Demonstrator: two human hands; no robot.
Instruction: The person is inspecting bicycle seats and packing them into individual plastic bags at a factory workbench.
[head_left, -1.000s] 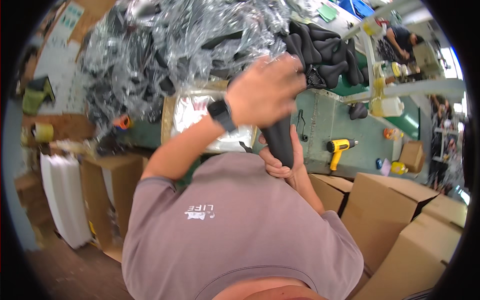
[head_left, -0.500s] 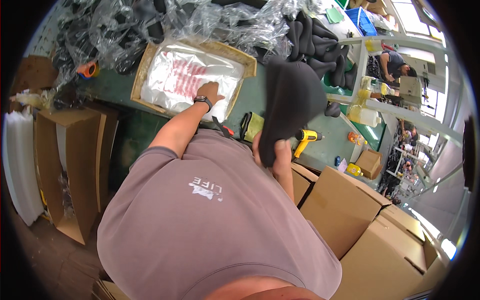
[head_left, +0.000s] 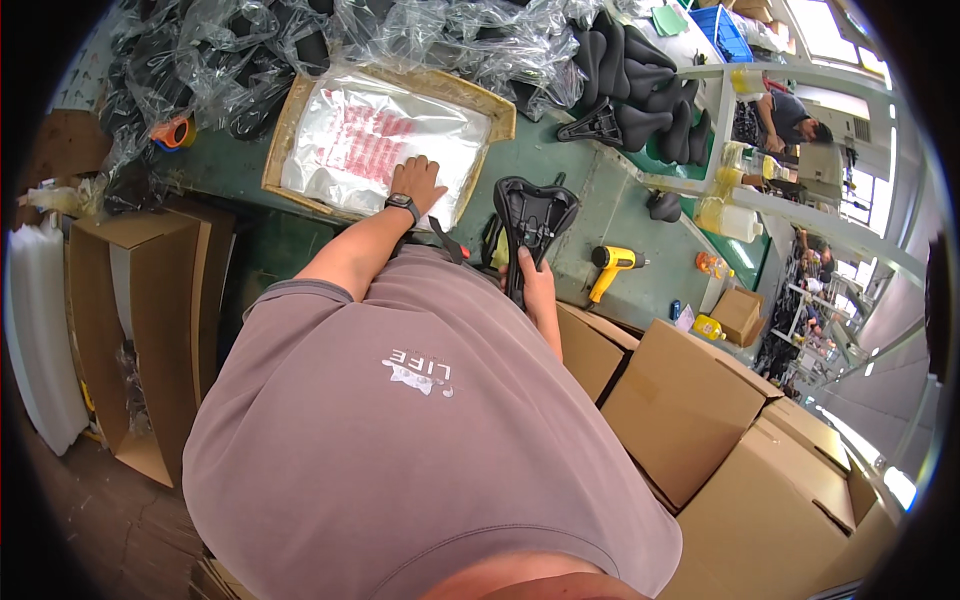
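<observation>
My right hand [head_left: 537, 285] grips a black bicycle saddle [head_left: 535, 205] by its narrow nose. Its underside faces up, so the rails and clamp area show. Flat on a stack of clear plastic bags [head_left: 365, 130] with red print rests my left hand [head_left: 417, 184], fingers stretched out. Those bags lie in a shallow cardboard tray [head_left: 273, 165] on the green table. A black strap-like piece with a red part [head_left: 450, 242] lies between the tray and the held saddle. Behind the saddle, partly hidden, is a dark folded item [head_left: 491, 240].
Plastic-wrapped saddles [head_left: 400, 40] cover the table's back. Bare black saddles [head_left: 640, 85] pile up at the back right. A yellow heat gun [head_left: 615, 260] lies right of my right hand. Large cardboard boxes [head_left: 690, 410] stand at the near right. An orange tape roll [head_left: 174, 133] sits far left.
The saddle has been turned over from its smooth top to its underside and lowered toward the table. My left hand has shifted slightly on the bags, with its fingers now more spread.
</observation>
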